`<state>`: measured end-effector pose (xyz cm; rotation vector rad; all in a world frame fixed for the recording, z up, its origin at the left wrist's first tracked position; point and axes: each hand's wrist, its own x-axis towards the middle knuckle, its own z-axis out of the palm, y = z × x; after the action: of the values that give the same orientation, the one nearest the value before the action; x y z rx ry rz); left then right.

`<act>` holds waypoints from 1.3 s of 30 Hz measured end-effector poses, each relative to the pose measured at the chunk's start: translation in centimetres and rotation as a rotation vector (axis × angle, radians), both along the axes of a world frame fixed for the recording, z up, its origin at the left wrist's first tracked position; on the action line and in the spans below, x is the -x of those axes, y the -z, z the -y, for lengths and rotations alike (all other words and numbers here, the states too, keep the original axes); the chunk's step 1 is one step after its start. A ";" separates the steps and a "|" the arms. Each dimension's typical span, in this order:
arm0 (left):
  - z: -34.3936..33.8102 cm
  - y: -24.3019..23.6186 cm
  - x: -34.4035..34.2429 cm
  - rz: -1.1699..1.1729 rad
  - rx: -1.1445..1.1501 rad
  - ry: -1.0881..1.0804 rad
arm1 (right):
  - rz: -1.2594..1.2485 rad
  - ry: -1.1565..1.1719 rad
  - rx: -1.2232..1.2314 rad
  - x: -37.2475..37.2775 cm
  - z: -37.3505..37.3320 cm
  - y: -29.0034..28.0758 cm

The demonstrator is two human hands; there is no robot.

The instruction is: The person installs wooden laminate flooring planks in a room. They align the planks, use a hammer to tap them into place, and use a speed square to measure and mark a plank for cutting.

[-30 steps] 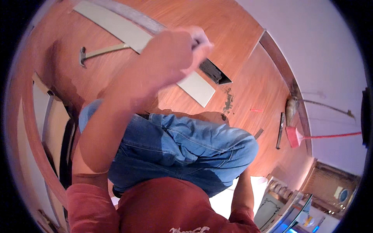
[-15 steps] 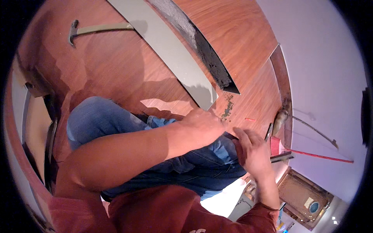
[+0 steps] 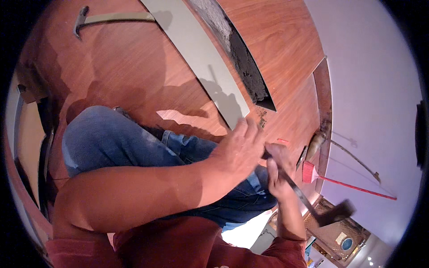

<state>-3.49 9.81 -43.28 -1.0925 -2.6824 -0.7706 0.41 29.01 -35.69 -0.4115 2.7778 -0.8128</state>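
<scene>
My right hand (image 3: 282,167) is closed around the handle of a dark tool with a long thin shaft and a broad dark head (image 3: 335,213). The head points down to the right, toward the wall, and is blurred, so I cannot tell its exact kind. Just left of it, my left hand (image 3: 241,145) has loosely bent fingers slightly apart, with nothing visible in them. Beyond its fingertips lies the near end of a long grey-green strip (image 3: 201,58) on the wood-look floor. Beside the strip runs a narrow floor gap (image 3: 246,67) with rough grey mortar, crumbs scattered at its near end.
A claw hammer (image 3: 116,18) lies at the far left. Near the right wall are a small red object (image 3: 282,141), a red brush (image 3: 309,172) with a long red handle, and a thin rod (image 3: 355,158). A patterned brown panel (image 3: 330,232) stands lower right.
The dark tool now shows in my right hand, swung out to the right. My left hand has lifted slightly, its fingers more extended. The view has shifted a little.
</scene>
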 end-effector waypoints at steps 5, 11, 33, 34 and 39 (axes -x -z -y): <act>1.3 -1.0 -4.9 0.311 0.339 0.191 | -0.169 -0.059 -0.120 5.2 -4.3 6.3; 1.5 -1.0 -5.9 0.485 0.326 0.431 | -0.288 -0.163 -0.135 8.4 -4.9 10.7; 1.8 -2.0 -4.2 0.453 0.476 0.438 | -0.269 -0.073 -0.222 10.0 -5.2 13.1; 1.8 -1.5 -4.6 0.438 0.438 0.405 | -0.287 -0.086 -0.236 9.9 -5.6 13.3; 2.3 -1.1 -5.1 0.388 0.363 0.356 | -0.275 -0.166 -0.284 10.7 -5.2 14.4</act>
<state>1.61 7.55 -42.21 -1.6992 -3.0775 -0.6065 -10.30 34.22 -50.11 -0.7344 2.9943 -0.3383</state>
